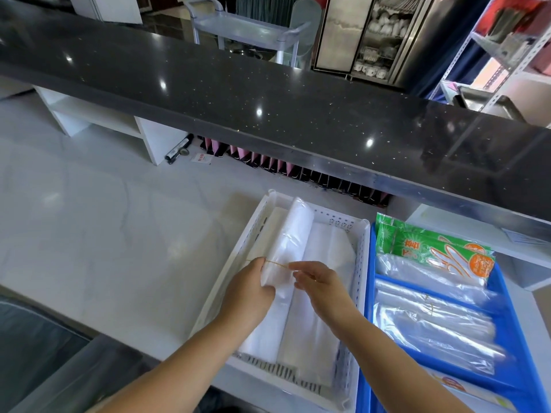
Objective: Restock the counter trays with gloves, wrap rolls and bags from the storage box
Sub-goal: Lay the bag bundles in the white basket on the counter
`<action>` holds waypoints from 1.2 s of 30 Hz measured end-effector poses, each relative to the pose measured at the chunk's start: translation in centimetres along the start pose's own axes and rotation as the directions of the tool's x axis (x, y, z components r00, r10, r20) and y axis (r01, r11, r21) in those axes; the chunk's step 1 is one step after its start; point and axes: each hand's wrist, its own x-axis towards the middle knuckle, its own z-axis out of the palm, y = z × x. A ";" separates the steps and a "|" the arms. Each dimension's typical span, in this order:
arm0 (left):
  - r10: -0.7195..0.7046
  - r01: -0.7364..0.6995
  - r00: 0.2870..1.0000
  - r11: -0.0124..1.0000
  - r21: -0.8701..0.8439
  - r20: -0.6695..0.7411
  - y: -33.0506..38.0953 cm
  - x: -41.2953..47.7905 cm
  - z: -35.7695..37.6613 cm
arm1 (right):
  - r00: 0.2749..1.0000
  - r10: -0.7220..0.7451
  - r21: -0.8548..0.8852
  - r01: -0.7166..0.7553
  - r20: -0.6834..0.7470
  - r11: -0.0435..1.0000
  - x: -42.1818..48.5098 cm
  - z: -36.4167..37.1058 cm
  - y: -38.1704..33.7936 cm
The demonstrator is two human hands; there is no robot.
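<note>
2 trays side by side on the tabletop, white tray touching the blue tray; lots of bare room to the left. Left hand grip closed round the bag roll over the white one, right hand pinching its rubber band. 2 glove packs at far end of blue.

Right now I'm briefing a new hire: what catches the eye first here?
Both hands, left hand and right hand, work a rubber band on a white bag roll over the white perforated tray. Beside it to the right, the blue tray holds green glove packets and clear bags.
</note>
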 end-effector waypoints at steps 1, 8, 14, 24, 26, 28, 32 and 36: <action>0.044 -0.042 0.999 0.986 0.162 -0.012 -0.2 0.0 0.0 | 0.999 -0.036 -0.091 0.034 -0.018 0.995 0.1 0.0 0.3; 0.179 -0.179 0.982 0.816 0.550 0.054 -1.4 0.0 0.0 | 0.940 -0.322 -0.718 0.302 0.115 0.627 0.8 0.7 1.9; 0.103 -0.153 0.988 0.752 0.642 0.115 -1.3 -0.1 0.0 | 0.932 -0.285 -0.787 0.346 0.224 0.511 1.8 1.7 2.8; 0.479 -0.525 0.846 0.672 0.521 0.235 0.3 -0.4 0.6 | 0.941 -0.330 -0.629 0.213 -0.073 0.748 1.4 -3.4 1.4; 0.354 -0.458 0.887 0.744 0.485 0.296 0.5 -0.4 1.5 | 0.943 -0.264 -0.547 0.113 -0.205 0.829 1.1 -4.6 1.4; 0.247 -0.390 0.914 0.754 0.529 0.321 0.9 -0.4 2.6 | 0.941 -0.229 -0.531 0.065 -0.250 0.845 0.7 -5.0 1.6; 0.191 -0.336 0.940 0.672 0.660 0.284 2.0 -0.5 4.6 | 0.945 -0.228 -0.525 0.073 -0.237 0.848 -0.3 -4.9 2.0; 0.106 -0.205 0.976 0.744 0.636 0.190 2.8 -0.4 6.5 | 0.936 -0.293 -0.600 0.122 -0.195 0.791 -0.8 -4.8 2.3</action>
